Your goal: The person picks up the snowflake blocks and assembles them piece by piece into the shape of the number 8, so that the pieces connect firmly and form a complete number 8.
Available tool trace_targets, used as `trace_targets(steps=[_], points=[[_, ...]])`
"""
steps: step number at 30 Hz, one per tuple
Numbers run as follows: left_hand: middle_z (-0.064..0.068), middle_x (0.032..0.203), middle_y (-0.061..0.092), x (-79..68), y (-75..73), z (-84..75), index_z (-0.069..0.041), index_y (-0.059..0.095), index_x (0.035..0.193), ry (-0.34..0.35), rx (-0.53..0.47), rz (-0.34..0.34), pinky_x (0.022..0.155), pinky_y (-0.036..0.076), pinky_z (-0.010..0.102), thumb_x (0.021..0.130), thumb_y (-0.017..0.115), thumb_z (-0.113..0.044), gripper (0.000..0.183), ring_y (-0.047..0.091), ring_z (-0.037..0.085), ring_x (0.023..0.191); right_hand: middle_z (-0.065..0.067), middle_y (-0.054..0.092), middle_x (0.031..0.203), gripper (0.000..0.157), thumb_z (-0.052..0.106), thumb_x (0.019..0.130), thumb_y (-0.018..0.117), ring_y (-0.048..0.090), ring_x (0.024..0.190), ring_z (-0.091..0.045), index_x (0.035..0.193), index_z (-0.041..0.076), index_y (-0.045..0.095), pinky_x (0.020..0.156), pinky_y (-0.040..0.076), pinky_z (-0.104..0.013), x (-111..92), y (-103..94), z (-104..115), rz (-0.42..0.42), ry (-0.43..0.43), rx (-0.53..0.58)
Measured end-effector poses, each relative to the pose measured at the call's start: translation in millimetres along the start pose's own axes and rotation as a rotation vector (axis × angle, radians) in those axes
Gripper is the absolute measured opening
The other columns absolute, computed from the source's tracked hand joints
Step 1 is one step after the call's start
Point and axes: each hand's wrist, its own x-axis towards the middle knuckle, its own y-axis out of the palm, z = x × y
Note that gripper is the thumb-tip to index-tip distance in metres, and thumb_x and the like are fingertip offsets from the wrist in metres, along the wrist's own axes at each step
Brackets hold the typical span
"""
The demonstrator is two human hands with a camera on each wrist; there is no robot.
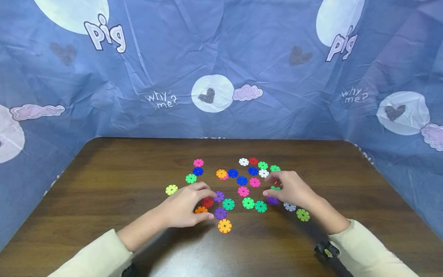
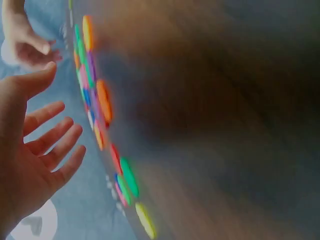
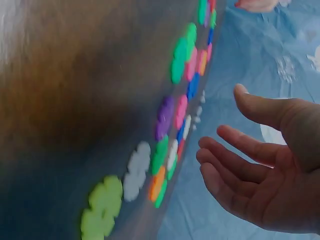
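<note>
Many notched plastic discs in bright colours lie scattered over the brown table. My left hand [image 1: 187, 204] hovers over the left part of the scatter, thumb apart from the fingers and nothing between them. Closest to it are a red disc [image 1: 207, 202], an orange disc [image 1: 200, 209] and two purple discs, one of them the lower purple disc [image 1: 220, 213]. On the right, my right hand [image 1: 292, 188] is held above a purple disc [image 1: 272, 200] and partly hides a green disc [image 1: 275, 188]. In both wrist views the fingers are loosely bent and hold nothing.
A yellow disc [image 1: 171, 189] lies at the far left, an olive-green disc [image 1: 302, 215] at the far right. White, red and green discs sit toward the back. Blue printed cloth [image 1: 221, 46] surrounds the wooden table [image 1: 121, 169] at the back and sides.
</note>
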Motion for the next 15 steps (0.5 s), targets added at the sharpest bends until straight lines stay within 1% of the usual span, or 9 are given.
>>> trace_targets(steps=[3, 7, 10, 15], points=[[0.000, 0.109, 0.063, 2.3, 7.1, -6.6, -0.012, 0.067, 0.115, 0.029, 0.004, 0.043, 0.080, 0.053, 0.028, 0.081, 0.075, -0.035, 0.042, 0.060, 0.014, 0.096, -0.006, 0.072, 0.096, 0.032, 0.020, 0.078, 0.079, 0.064, 0.087, -0.021, 0.105, 0.005, 0.069, 0.073, 0.053, -0.031, 0.6, 7.9, 4.5, 0.052, -0.028, 0.017], [-0.003, 0.110, 0.061, 5.2, 15.3, -12.3, -0.017, 0.068, 0.114, 0.061, 0.011, 0.095, 0.084, 0.053, 0.027, 0.082, 0.075, -0.036, 0.038, 0.057, 0.012, 0.103, -0.004, 0.070, 0.088, 0.034, 0.012, 0.072, 0.083, 0.062, 0.082, -0.017, 0.101, 0.004, 0.069, 0.072, 0.054, -0.029, 0.4, 15.7, 6.8, 0.095, -0.095, 0.018], [-0.005, 0.108, 0.060, 7.2, 20.6, -14.6, -0.021, 0.069, 0.114, 0.095, 0.033, 0.110, 0.084, 0.052, 0.024, 0.082, 0.075, -0.037, 0.036, 0.054, 0.011, 0.101, -0.003, 0.068, 0.084, 0.034, 0.010, 0.068, 0.085, 0.060, 0.076, -0.014, 0.098, 0.004, 0.070, 0.069, 0.052, -0.024, 0.2, 19.2, 6.4, 0.115, -0.134, 0.013], [-0.007, 0.099, 0.058, 9.5, 26.8, -16.9, -0.022, 0.071, 0.109, 0.153, 0.088, 0.107, 0.078, 0.047, 0.019, 0.082, 0.076, -0.037, 0.032, 0.048, 0.007, 0.090, -0.001, 0.067, 0.079, 0.029, 0.012, 0.067, 0.087, 0.056, 0.072, -0.011, 0.090, 0.006, 0.071, 0.064, 0.048, -0.018, -0.6, 22.0, 4.1, 0.140, -0.133, 0.034]])
